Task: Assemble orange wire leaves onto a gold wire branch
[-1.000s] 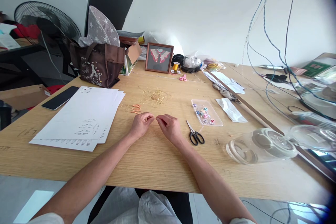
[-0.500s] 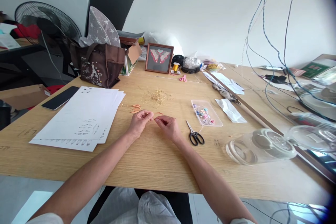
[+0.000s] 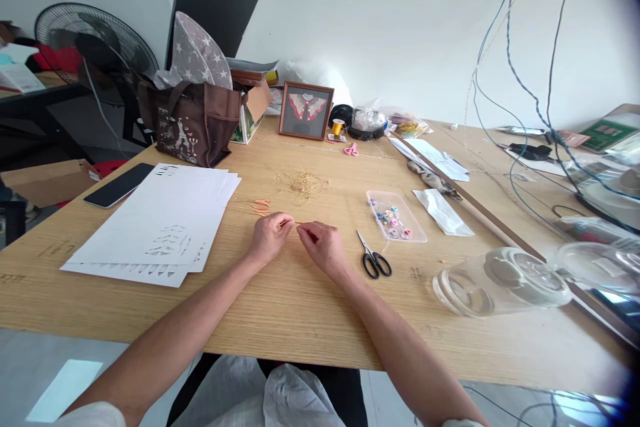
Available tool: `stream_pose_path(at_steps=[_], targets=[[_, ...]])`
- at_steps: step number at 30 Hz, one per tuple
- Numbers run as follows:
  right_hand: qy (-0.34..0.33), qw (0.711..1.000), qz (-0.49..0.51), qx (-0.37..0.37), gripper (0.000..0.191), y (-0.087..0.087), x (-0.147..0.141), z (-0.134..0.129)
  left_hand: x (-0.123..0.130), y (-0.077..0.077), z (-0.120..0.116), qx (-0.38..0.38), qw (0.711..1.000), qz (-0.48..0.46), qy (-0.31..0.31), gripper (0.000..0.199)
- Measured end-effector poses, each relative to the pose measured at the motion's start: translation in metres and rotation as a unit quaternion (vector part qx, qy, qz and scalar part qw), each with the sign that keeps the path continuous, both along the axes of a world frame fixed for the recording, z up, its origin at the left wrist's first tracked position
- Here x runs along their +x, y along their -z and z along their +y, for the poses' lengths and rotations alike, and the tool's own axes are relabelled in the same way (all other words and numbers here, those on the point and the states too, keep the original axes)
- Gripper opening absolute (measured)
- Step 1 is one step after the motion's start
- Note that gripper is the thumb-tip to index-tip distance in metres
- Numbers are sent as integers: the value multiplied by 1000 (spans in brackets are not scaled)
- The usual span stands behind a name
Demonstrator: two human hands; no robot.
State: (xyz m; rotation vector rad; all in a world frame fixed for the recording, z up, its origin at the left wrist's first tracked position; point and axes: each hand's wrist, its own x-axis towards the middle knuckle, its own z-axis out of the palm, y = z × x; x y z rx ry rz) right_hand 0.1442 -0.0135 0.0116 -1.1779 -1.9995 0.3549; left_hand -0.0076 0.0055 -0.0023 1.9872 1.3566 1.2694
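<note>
My left hand (image 3: 270, 239) and my right hand (image 3: 324, 248) rest low over the bare wood of the table (image 3: 280, 307), fingertips facing each other. A thin orange-tinted wire (image 3: 295, 223) runs between them, pinched by the left fingers, with its other end at the right fingertips. Behind my hands lies a loose tangle of fine gold wire (image 3: 300, 185). Several small orange pieces (image 3: 261, 207) lie to its left. The left hand is nearest these pieces and the white stencil sheets (image 3: 150, 227).
Black-handled scissors (image 3: 373, 261) and a clear box of colored beads (image 3: 395, 217) lie to the right. A phone (image 3: 119, 185), a brown tote bag (image 3: 190, 127), a framed picture (image 3: 306, 110) and a clear plastic jar (image 3: 500, 281) also occupy the table.
My fingertips have closed in toward each other, and the thin wire now spans the small gap between them. The whole scene has shifted slightly right in view.
</note>
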Motion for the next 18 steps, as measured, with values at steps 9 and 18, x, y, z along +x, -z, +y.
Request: stream_pose_path(at_steps=[9,18], targets=[[23,974,149,-168,29,-2,11,15,4,-5,-3,-51,986,-80,139,13],[-26,978,135,-154,29,12,-3,7,7,0,1,-166,937,-305,48,18]])
